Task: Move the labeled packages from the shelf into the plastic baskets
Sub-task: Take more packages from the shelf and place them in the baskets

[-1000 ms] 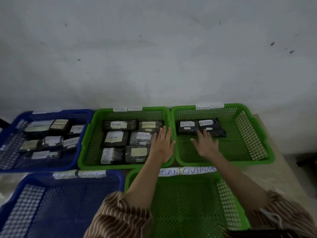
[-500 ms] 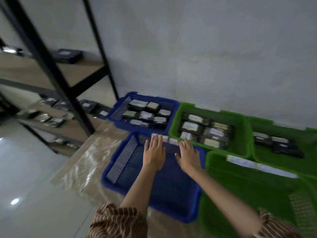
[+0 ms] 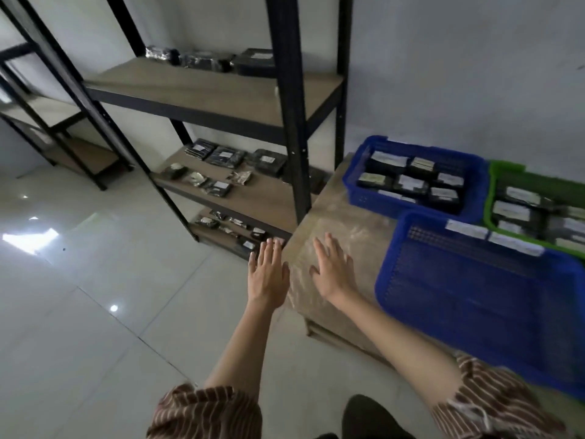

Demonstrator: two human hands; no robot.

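Beside shelf, both hands flat, fingers extended, empty.

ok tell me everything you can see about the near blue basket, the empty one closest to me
The near blue basket is a shallow rectangular tray of blue plastic with perforated mesh walls and floor and a solid rounded rim. Nothing lies inside it. Two white paper labels sit on its far rim; their writing is too blurred to read. It rests on a low platform covered in clear plastic sheet, close against another blue basket behind it and a green basket at its far right. Neither hand touches it.
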